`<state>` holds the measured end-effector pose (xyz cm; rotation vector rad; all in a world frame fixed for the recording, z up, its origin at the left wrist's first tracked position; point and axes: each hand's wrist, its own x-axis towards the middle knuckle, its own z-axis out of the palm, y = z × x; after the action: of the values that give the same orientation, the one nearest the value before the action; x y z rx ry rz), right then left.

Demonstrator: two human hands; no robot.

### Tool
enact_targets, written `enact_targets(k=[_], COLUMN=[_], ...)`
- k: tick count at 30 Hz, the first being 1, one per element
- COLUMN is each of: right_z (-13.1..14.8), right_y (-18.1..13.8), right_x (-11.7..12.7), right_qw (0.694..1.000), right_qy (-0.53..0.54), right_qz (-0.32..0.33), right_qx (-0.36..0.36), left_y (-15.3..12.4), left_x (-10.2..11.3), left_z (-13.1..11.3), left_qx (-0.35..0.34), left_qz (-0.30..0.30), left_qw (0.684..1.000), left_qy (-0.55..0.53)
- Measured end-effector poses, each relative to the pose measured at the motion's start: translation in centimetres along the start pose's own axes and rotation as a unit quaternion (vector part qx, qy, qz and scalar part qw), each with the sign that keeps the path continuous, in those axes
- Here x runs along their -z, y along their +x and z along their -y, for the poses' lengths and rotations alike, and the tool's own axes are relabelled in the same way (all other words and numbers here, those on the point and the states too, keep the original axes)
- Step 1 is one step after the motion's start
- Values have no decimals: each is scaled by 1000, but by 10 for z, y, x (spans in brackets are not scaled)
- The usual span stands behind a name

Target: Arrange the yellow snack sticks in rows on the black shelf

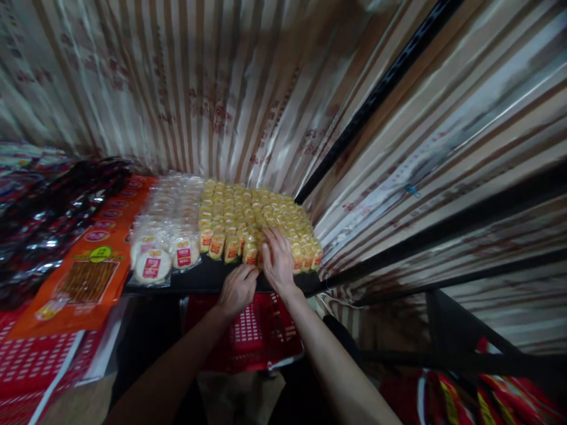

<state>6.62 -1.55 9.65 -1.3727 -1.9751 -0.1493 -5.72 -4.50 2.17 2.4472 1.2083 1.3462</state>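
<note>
Rows of small yellow snack packets (233, 206) with red labels stand on a black shelf (190, 283). My left hand (238, 290) is closed, its fingertips pinched at the lower edge of a front yellow packet (250, 252). Beside it, my right hand (278, 260) reaches over the front rows, fingers stretched out and resting on the packets. Whatever lies under its palm is hidden. To the left of the yellow rows are clear-wrapped white round crackers (153, 265), also with red labels.
Orange snack bags (91, 274) and dark shiny packages (48, 218) lie farther left. Red baskets (261, 348) sit below the shelf. Striped plastic sheeting (212, 88) hangs behind, crossed by a slanting black bar (376, 100). Red and yellow packages (509, 395) are at lower right.
</note>
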Motion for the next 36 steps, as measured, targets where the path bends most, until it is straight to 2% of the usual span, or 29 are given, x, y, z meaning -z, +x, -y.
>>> enact_targets(k=[4, 8, 13, 16, 19, 21, 24, 26, 28, 31, 33, 36], right_z=[5, 2, -4, -4, -2, -1, -4, -9, -16, -27, -33, -42], right_y=[63, 110, 126, 128, 130, 122, 81, 37, -9, -61, -78, -86], right_x=[-29, -66, -100, -104, -87, -63, -19, 6, 20, 23, 20, 18], right_qw=[992, 970, 945, 941, 962, 987, 996, 987, 978, 964, 958, 951], right_qy=[9, -22, -57, -53, -9, 31, 62, 28, -19, -45, -49, -44], right_qz=[122, 239, 322, 333, 271, 159, -19, -93, -109, -103, -106, -134], right_qx=[39, 23, -5, -19, -29, -20, -67, -128, -179, -240, -261, -276], left_y=[1, 6, 14, 15, 14, 14, 12, 10, 7, 1, -4, -9], left_x=[1, 9, 12, 10, 10, 12, 14, 14, 11, 5, 2, 2], left_z=[1, 5, 15, 20, 21, 20, 17, 14, 9, 1, -5, -11], left_qx=[17, 59, 116, 125, 122, 109, 76, 55, 42, 25, 8, -18], left_qz=[-33, -73, -102, -89, -82, -78, -62, -53, -46, -44, -44, -46], left_qw=[999, 995, 988, 988, 989, 991, 995, 997, 998, 998, 999, 999], left_qy=[-21, -29, -22, -22, -18, -12, -13, -21, -27, -26, -24, -21])
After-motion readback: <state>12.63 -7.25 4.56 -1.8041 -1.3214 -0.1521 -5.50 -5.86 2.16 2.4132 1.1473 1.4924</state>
